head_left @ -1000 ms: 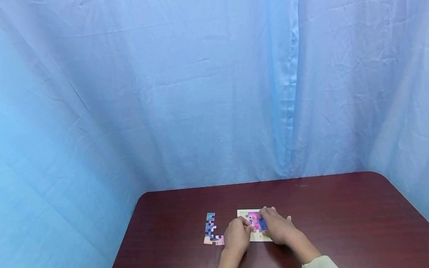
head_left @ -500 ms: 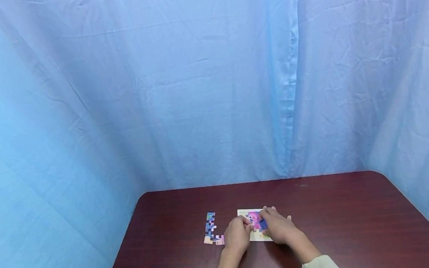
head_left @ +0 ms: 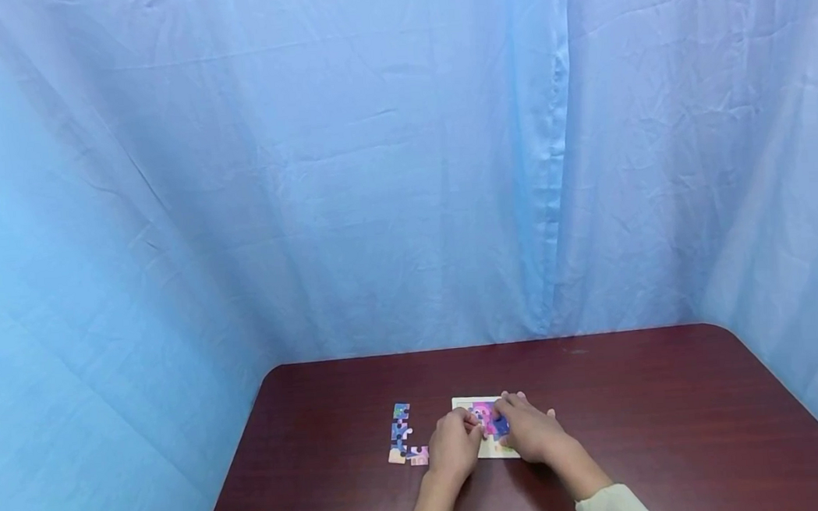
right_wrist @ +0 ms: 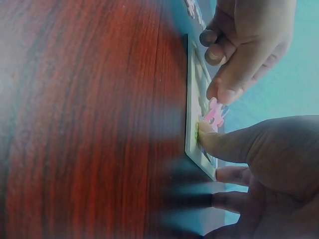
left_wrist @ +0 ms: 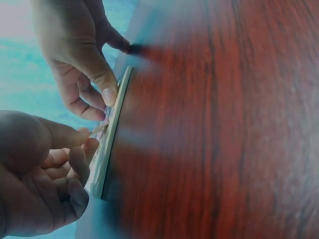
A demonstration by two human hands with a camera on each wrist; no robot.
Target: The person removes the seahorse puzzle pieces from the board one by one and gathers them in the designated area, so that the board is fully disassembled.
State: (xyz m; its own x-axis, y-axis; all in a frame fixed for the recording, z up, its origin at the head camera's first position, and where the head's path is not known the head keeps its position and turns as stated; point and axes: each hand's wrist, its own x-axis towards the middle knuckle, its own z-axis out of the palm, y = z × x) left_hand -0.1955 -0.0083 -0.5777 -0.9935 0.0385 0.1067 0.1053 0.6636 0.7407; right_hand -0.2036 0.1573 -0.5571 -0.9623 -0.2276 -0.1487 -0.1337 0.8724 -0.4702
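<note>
My left hand (head_left: 454,444) pinches a pink jigsaw piece (right_wrist: 214,113) between thumb and index finger, tilted over the puzzle tray (head_left: 464,401). Inside that pale-rimmed tray, pink and blue jigsaw pieces (head_left: 501,426) fill part of the middle, and the left portion is partly covered by my left hand. My right hand (head_left: 530,432) rests on the right side of the tray, its fingers spread. In the right wrist view its thumb (right_wrist: 212,142) presses down near the held piece, and the other fingers reach past the tray's edge.
Several loose jigsaw pieces (head_left: 399,432) lie in a column left of the tray, with another piece (head_left: 419,456) beside my left wrist. Everything sits on a dark red wooden table (head_left: 644,413). Blue curtains (head_left: 390,171) hang behind the table and at its sides.
My left fingertips shift slightly with the jigsaw piece at the tray. The right hand and the loose pieces stay in place.
</note>
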